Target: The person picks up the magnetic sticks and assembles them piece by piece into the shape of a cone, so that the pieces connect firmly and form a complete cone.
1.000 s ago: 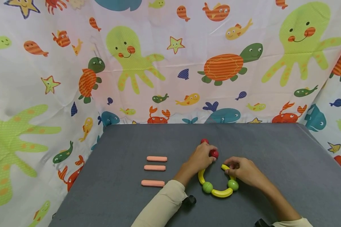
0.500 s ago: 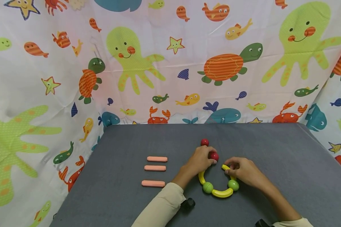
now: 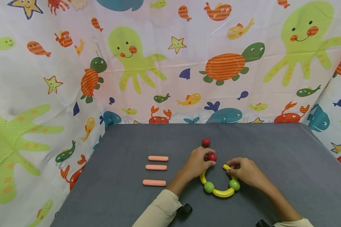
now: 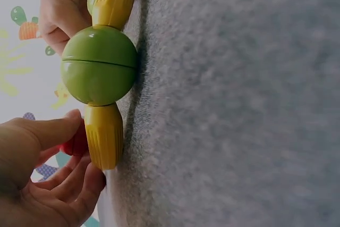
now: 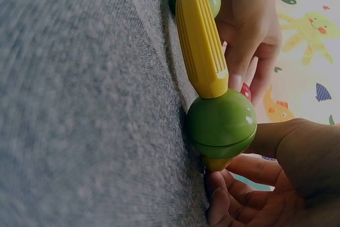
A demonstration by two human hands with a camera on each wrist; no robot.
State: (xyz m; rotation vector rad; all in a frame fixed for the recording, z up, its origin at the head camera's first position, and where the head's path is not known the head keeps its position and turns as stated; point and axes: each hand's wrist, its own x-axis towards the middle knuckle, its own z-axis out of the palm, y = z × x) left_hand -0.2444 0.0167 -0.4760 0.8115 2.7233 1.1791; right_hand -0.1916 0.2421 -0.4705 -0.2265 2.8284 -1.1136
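A U-shaped chain of ribbed, curved yellow pieces (image 3: 223, 193) and green balls (image 3: 208, 187) lies on the grey cloth, its opening facing the far side. With thumb and fingers my left hand (image 3: 197, 162) grips a red ball (image 3: 212, 157) at the chain's left end, close by the left yellow piece (image 4: 104, 136). My right hand (image 3: 245, 170) pinches the right yellow piece (image 3: 226, 167), whose tip points in toward the red ball. Below those fingers sits the right green ball (image 5: 222, 123). Another red ball (image 3: 206, 142) rests just beyond my left hand.
Several salmon-pink sticks (image 3: 156, 167) lie in a column left of my left forearm. The grey table cloth (image 3: 272, 142) ends at a hanging curtain (image 3: 170, 72) printed with sea animals. Black wrist straps show at both cuffs.
My left hand has drawn the red ball slightly nearer and to the left, showing more of the far red ball. My right hand keeps its pinch on the yellow piece.
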